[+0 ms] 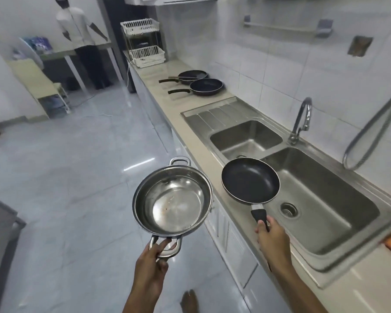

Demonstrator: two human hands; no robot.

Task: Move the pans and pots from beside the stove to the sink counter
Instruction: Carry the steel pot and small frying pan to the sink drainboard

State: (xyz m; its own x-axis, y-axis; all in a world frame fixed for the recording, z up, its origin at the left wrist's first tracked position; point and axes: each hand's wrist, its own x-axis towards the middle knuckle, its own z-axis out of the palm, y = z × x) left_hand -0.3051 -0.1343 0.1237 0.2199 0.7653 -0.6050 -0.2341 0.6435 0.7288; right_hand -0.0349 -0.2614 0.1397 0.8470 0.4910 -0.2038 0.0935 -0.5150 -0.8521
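Gripping the near loop handle of a steel pot (173, 199), the left hand (155, 256) has its fingers threaded through the handle and curled around it, holding the pot out over the grey tiled floor (77, 166), just off the front edge of the counter (167, 102). The pot is roughly level, its shiny inside bare apart from a few small specks, and its far loop handle points away from the person. Beside it, the right hand (272, 236) is clenched around the black handle of a dark frying pan (250, 180), with the thumb lying along the top of the handle. That pan hangs in the air, tilted a little, above the counter edge and the near corner of the double steel sink (325, 211); it touches neither. Pot and pan sit close together but apart. Behind the sink a curved tap (301, 118) rises against the white wall tiles, and a flexible metal hose (375, 132) loops down at the right. Past the sink's ribbed draining board, farther along the counter, a second black frying pan (205, 86) rests flat with its handle pointing toward the floor side, and just behind it lies what looks like two more dark pans (191, 76) stacked or overlapping, with two handles showing. At the far end of the counter stands a white wire two-tier rack (142, 41). A bare foot (189, 301) shows at the bottom edge.
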